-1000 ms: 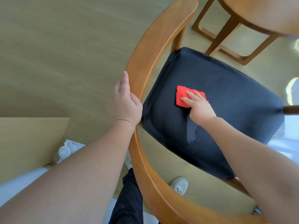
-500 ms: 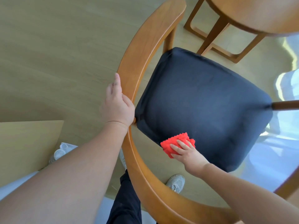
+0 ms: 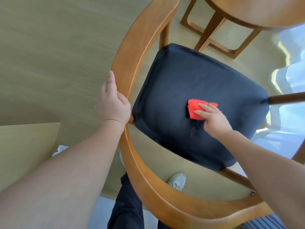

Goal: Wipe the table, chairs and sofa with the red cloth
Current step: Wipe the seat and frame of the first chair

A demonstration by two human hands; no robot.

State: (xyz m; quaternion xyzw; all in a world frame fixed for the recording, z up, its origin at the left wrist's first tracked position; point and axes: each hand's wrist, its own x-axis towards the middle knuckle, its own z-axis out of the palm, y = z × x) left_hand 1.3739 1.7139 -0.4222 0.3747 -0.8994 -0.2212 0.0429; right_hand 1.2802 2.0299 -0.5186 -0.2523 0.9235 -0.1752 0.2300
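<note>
Pressing cloth (image 3: 195, 110) onto seat (image 3: 181, 80) under right hand (image 3: 212, 118), fingers (image 3: 203, 106) straight and flat. Gripping rail (image 3: 142, 38) with left hand (image 3: 113, 103) to steady. Seemingly mid-seat; rail likely left to do. Cannot tell about table (image 3: 247, 12) beyond right hand; no sofa in view.
</note>
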